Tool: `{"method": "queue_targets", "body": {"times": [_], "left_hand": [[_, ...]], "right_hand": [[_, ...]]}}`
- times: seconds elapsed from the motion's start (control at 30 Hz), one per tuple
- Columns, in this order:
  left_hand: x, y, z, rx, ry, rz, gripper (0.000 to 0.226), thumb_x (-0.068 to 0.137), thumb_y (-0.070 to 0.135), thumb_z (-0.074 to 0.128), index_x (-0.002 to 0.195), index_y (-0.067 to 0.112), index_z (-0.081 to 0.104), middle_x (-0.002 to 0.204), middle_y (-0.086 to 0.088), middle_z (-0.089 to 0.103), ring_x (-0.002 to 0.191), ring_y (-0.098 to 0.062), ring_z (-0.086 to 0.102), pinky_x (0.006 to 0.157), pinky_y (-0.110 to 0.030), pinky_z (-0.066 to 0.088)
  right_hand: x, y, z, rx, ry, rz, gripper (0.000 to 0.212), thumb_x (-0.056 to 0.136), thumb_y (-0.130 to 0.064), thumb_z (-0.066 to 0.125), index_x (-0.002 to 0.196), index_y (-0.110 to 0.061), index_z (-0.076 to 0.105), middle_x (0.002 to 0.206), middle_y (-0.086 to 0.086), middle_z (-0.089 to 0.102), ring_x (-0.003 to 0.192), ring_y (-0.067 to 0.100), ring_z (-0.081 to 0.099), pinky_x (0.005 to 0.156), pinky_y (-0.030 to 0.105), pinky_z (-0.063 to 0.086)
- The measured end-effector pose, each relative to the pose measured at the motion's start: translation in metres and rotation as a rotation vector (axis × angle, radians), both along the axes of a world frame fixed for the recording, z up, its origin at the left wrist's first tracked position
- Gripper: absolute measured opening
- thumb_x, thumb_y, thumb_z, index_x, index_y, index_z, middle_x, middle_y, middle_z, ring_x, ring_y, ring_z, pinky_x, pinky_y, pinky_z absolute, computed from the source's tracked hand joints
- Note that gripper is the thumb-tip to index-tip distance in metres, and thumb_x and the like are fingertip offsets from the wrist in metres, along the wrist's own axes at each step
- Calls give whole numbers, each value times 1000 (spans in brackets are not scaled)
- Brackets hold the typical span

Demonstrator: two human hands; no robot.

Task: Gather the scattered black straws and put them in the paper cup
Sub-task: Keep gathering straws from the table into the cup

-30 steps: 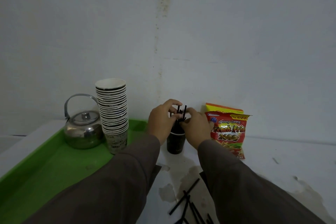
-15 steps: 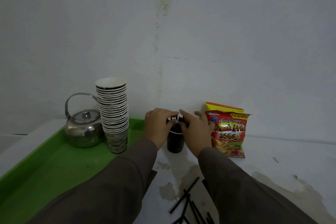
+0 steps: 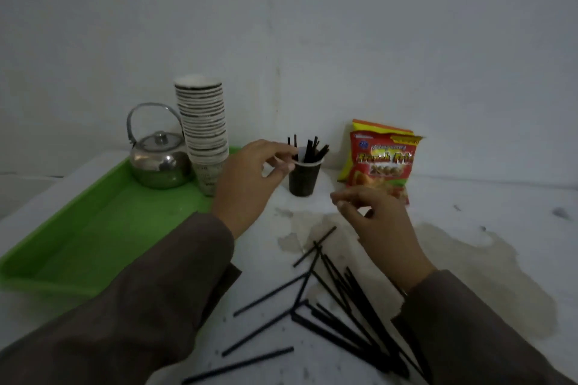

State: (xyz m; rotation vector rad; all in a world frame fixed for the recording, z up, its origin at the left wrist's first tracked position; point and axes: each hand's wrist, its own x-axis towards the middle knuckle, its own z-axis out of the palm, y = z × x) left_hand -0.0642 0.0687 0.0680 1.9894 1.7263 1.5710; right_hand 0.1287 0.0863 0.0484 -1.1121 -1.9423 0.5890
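The left hand [image 3: 250, 180] has its fingers [image 3: 283, 155] loosely bent, with the tips touching the rim of the paper cup [image 3: 304, 176]. They seem to steady it, not squeeze it. The right hand [image 3: 377, 222] floats just above the bench [image 3: 469, 228] with its fingers loose and holding nothing.

Some straws in the cup [image 3: 311, 150] stand up and lean on the rim. Many more scattered straws [image 3: 337, 306] lie in a crisscross pile near the right hand.

To do this step well, I think the right hand should drop down, pinch a few straws side by side, and lift them as a bunch. The left hand should keep the cup from tipping, since it looks light.

The straws are thin, straight and smooth. The cup is dark outside and white inside. The bench is white and blotchy.
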Motion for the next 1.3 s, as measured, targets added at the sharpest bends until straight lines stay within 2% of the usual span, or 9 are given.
{"method": "queue_targets", "body": {"times": [0.2, 0.3, 0.47, 0.53, 0.73, 0.83, 0.97, 1.17, 1.3], "left_hand": [[22, -69, -46, -360, 145, -170, 16, 78, 17, 71, 94, 22, 70, 85, 6, 65, 80, -8, 56, 62, -5, 38], [25, -88, -62, -431, 243, -180, 12, 80, 21, 69, 91, 23, 70, 81, 7, 64, 70, -9, 57, 60, -7, 38], [29, -110, -70, -458, 340, -161, 18, 84, 31, 63, 101, 25, 67, 90, 11, 60, 76, -1, 51, 69, -18, 40], [29, -113, -69, -518, 405, -204, 25, 84, 36, 62, 107, 28, 63, 97, 14, 56, 81, 3, 44, 72, -15, 36], [27, -116, -65, -685, 551, -223, 29, 82, 38, 63, 108, 26, 59, 116, 9, 49, 102, -9, 47, 90, -30, 44], [31, -116, -67, -723, 542, -230, 28, 85, 34, 60, 110, 23, 56, 119, 7, 46, 104, -10, 46, 88, -24, 40], [35, -112, -66, -723, 551, -220, 21, 90, 26, 54, 110, 18, 57, 113, 1, 51, 95, -12, 48, 70, -20, 31], [42, -117, -71, -609, 451, -142, 22, 91, 14, 48, 111, 17, 54, 106, -1, 58, 91, -16, 54, 74, -24, 39], [47, -113, -82, -616, 515, -88, 28, 88, 9, 45, 114, 9, 54, 110, -7, 58, 98, -23, 55, 84, -34, 46]], "right_hand": [[28, -60, -39, 3, -223, 42, 16, 82, -11, 64, 90, -22, 72, 75, -25, 54, 70, 0, 51, 66, 1, 35], [32, -76, -51, 47, -340, 112, 13, 83, -16, 64, 92, -17, 73, 78, -11, 65, 75, 11, 55, 69, 11, 38], [32, -86, -60, 194, -518, 156, 21, 75, -29, 57, 86, -19, 73, 75, -1, 69, 69, 19, 61, 60, 30, 48], [31, -88, -63, 232, -597, 170, 23, 75, -31, 54, 85, -21, 72, 73, -2, 67, 68, 18, 60, 58, 30, 48], [25, -92, -74, 341, -733, 156, 21, 73, -26, 52, 73, -21, 72, 65, -4, 64, 63, 17, 60, 56, 26, 50], [23, -92, -77, 326, -741, 141, 11, 65, -23, 63, 71, -20, 72, 64, -4, 64, 61, 16, 60, 55, 24, 49], [23, -90, -79, 330, -765, 121, 6, 62, -18, 74, 65, -20, 70, 60, -4, 62, 58, 16, 59, 55, 22, 47], [18, -94, -78, 357, -800, 45, 19, 49, -10, 79, 58, -16, 64, 57, 0, 60, 55, 18, 57, 52, 27, 49], [15, -93, -77, 339, -813, 30, 21, 46, -9, 78, 57, -14, 61, 55, 2, 59, 51, 19, 55, 49, 27, 47]]}}
